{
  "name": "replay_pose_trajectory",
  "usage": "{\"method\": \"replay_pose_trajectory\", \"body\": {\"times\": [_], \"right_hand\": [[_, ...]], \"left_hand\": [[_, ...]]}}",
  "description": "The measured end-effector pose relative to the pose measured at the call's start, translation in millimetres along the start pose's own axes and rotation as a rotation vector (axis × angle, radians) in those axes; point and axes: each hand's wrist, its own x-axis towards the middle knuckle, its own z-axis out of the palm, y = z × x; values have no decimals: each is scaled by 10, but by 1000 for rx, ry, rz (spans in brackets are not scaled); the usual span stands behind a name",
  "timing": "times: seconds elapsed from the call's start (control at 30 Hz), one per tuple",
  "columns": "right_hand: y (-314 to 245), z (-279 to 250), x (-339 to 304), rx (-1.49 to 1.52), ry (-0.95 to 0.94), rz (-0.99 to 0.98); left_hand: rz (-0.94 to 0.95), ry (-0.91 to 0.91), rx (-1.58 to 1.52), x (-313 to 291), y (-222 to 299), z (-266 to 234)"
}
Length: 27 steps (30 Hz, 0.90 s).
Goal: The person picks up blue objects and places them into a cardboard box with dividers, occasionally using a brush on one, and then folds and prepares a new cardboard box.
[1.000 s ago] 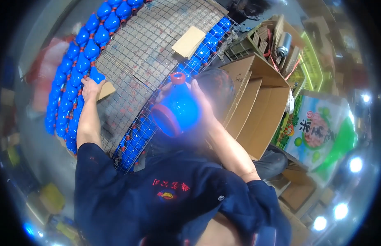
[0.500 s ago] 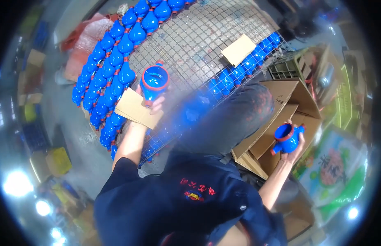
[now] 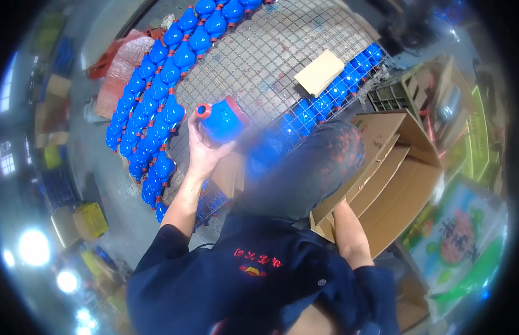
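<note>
My left hand [image 3: 206,151] is closed round a blue pipe fitting [image 3: 221,123] with red ends, lifted above the wire mesh rack and tilted so one small red end faces up. Beside that wrist are tan cardboard pieces [image 3: 230,172]; whether the hand still holds them I cannot tell. My right forearm [image 3: 351,234] reaches into the open cardboard box [image 3: 405,209] on the right. The box wall hides my right hand, and anything in it. Cardboard dividers [image 3: 377,178] stand inside the box.
Rows of blue fittings [image 3: 159,89] line the left of the mesh rack [image 3: 254,67], and more [image 3: 324,103] lie along its right edge. A cardboard stack [image 3: 321,72] rests near them. Beyond the box stand a green crate [image 3: 393,95] and a printed bag [image 3: 460,234]. My knee [image 3: 332,151] lies between.
My left hand has turned its fitting from mouth-up onto its side. The right hand has carried another fitting from above the box down inside, out of sight.
</note>
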Motion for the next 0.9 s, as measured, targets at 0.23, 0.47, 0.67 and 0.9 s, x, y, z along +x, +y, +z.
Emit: {"method": "replay_pose_trajectory", "body": {"times": [0.23, 0.47, 0.67, 0.9], "right_hand": [[-589, -1720, -999, 658, 920, -7], [-2206, -2331, -2205, 1490, 762, -734], [-990, -2405, -1938, 2125, -9, -808], [696, -1601, -1411, 1897, 440, -38]], "left_hand": [[237, -141, 118, -60, 208, 252], [779, -475, 347, -441, 1035, 884], [-24, 79, 1218, -605, -586, -1388], [-825, 174, 1496, -817, -929, -2436]]}}
